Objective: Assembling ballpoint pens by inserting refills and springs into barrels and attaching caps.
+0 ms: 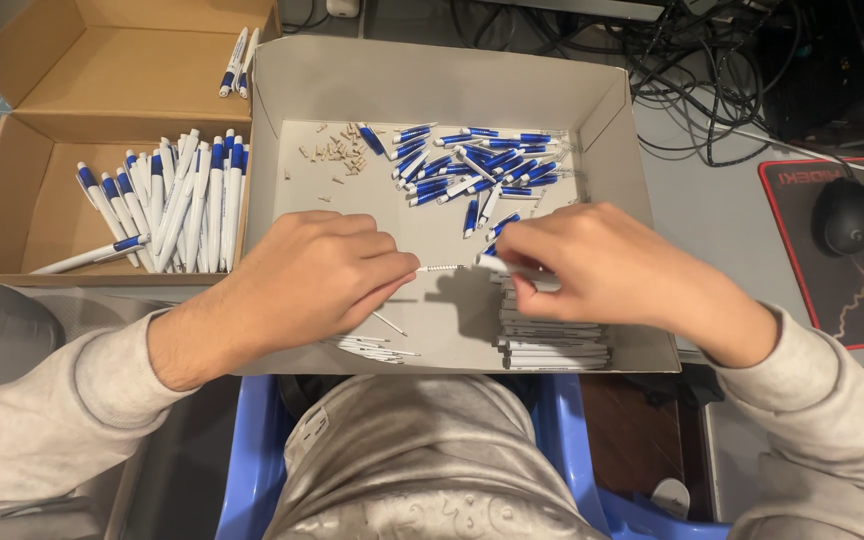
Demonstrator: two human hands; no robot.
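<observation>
While over tray, hands on refill.

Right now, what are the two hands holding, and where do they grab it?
The left hand pinches a thin refill with a spring by its left end; the right hand grips a white plastic pen barrel by its back part.

Bare hands, light grey sweatshirt sleeves

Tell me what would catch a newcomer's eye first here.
Two hands meet mid-frame over a white box: the left hand pinches a thin refill with a spring, the right hand a white pen barrel. Behind lies a heap of blue pen parts; finished pens fill the cardboard box at left.
</observation>
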